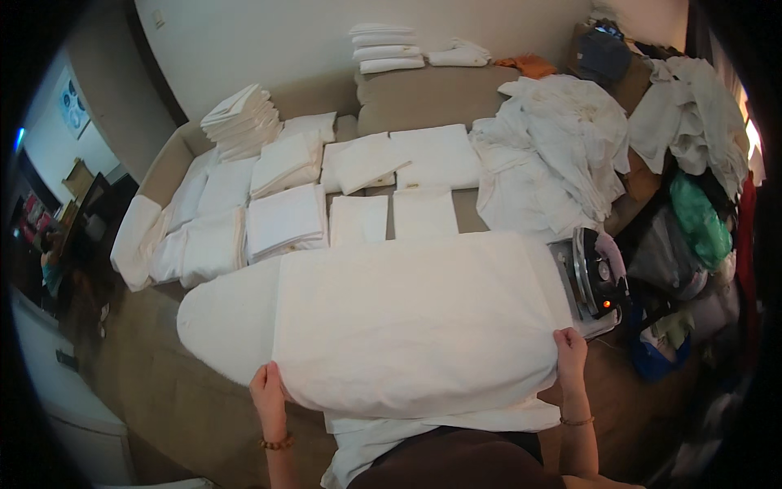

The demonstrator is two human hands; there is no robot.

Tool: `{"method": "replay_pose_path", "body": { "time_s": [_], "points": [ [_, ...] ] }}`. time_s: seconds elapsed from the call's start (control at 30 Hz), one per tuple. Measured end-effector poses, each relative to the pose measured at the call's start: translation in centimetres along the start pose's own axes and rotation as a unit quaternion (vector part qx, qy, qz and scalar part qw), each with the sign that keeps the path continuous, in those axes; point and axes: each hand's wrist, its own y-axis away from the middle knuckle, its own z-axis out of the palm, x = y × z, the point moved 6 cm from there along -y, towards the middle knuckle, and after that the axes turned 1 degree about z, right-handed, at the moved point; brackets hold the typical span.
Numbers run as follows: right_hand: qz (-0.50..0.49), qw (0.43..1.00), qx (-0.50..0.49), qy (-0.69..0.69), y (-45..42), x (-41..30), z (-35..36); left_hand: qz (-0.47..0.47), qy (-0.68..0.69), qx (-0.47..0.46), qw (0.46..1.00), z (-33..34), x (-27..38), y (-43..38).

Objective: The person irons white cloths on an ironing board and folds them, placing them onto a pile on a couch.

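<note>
A white cloth [415, 318] lies spread across a padded ironing board [226, 315], whose rounded left end shows bare. My left hand [267, 388] pinches the cloth at its near left corner. At the near right edge, my right hand [570, 354] grips it too, fingers closed over the fabric. Slight creases run along the near side between both hands. Beyond the board's right end, an electric iron [595, 272] with a pinkish wrapped handle and a lit orange lamp stands on a metal rest [602, 324]. More white fabric [366, 437] hangs below the board, against my body.
Behind the board, a beige sofa [434, 98] bears several folded white cloths [287, 220], a tall folded stack [241, 122] and a rumpled white heap [550, 147]. Bags, including a green plastic one [699, 220], crowd the right. Another person [52, 269] is far left.
</note>
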Motion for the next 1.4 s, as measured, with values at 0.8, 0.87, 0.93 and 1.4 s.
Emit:
{"method": "replay_pose_path", "body": {
  "time_s": [0.8,0.87,0.93,1.4],
  "points": [
    [0.019,0.986,-0.162,0.016,-20.1,-3.4,-8.0,0.072,0.012,0.023,0.997,-2.3,-1.8,0.6],
    [-0.078,0.975,-0.207,0.013,-15.5,-7.5,-6.8,0.048,0.061,0.041,0.996,-3.7,-2.9,1.1],
    [-0.057,0.954,-0.293,0.04,-8.7,-12.5,-5.2,-0.007,0.12,0.05,0.991,-4.3,-4.5,2.0],
    [-0.429,0.67,-0.578,0.184,21.5,-32.9,28.2,-0.063,0.246,-0.189,0.948,-1.8,-9.2,5.4]
  ]
}}
